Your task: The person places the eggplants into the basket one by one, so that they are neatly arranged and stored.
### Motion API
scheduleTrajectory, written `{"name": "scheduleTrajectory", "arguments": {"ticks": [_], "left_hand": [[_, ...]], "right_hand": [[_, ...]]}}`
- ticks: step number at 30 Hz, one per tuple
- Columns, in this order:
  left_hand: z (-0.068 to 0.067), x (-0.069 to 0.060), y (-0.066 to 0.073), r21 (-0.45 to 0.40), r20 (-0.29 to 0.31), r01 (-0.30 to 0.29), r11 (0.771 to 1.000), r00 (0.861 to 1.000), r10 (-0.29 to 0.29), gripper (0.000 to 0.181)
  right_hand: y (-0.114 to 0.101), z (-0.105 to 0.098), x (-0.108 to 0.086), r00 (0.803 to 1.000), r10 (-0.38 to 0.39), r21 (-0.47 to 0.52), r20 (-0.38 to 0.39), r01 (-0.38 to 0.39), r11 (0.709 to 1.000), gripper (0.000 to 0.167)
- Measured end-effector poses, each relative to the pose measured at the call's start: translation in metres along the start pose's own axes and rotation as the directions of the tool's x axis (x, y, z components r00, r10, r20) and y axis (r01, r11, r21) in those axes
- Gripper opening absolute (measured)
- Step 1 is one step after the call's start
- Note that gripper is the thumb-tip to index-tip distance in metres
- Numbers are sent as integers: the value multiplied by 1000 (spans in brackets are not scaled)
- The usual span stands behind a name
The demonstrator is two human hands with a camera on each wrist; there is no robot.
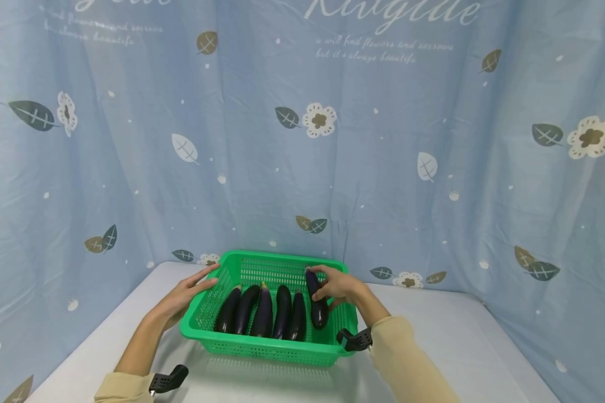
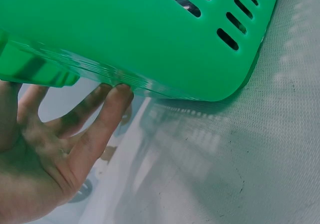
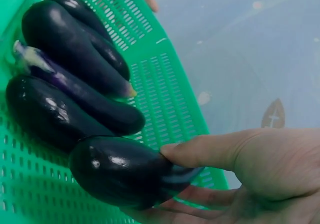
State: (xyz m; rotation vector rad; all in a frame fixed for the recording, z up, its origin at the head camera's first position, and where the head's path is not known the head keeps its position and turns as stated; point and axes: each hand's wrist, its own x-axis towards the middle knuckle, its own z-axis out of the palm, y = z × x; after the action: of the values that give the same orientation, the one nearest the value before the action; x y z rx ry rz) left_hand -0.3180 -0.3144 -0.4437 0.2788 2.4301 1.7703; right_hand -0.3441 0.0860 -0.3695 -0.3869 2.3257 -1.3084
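A green plastic basket [image 1: 262, 346] holds several dark purple eggplants [image 1: 263, 316] lying side by side. At its right end my right hand [image 1: 339, 284] grips one eggplant [image 1: 319, 310], with the thumb on one side and fingers around the other. In the right wrist view the held eggplant [image 3: 120, 169] lies close beside the others, its stem end toward the hand [image 3: 280, 174]. My left hand [image 1: 181, 296] is at the basket's left rim. The left wrist view has that hand's [image 2: 55, 154] fairly straight fingertips against the outer side of the basket [image 2: 125, 39].
The basket stands on a white-covered table [image 1: 423, 341]. Behind and on both sides hangs a blue curtain [image 1: 262, 184] printed with leaves and flowers. Black cameras are strapped at the left wrist [image 1: 168, 379] and right wrist [image 1: 355, 339].
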Motion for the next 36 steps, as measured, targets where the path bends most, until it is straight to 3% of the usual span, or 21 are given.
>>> {"name": "scheduleTrajectory", "arguments": {"ticks": [22, 36], "left_hand": [[-1, 2, -1, 4, 1, 5, 1000, 1000, -5, 63], [-1, 2, 1, 4, -7, 8, 1000, 1000, -8, 63]], "right_hand": [[3, 16, 2, 998, 56, -31, -17, -56, 998, 78], [2, 21, 2, 990, 143, -53, -13, -144, 988, 78]]}}
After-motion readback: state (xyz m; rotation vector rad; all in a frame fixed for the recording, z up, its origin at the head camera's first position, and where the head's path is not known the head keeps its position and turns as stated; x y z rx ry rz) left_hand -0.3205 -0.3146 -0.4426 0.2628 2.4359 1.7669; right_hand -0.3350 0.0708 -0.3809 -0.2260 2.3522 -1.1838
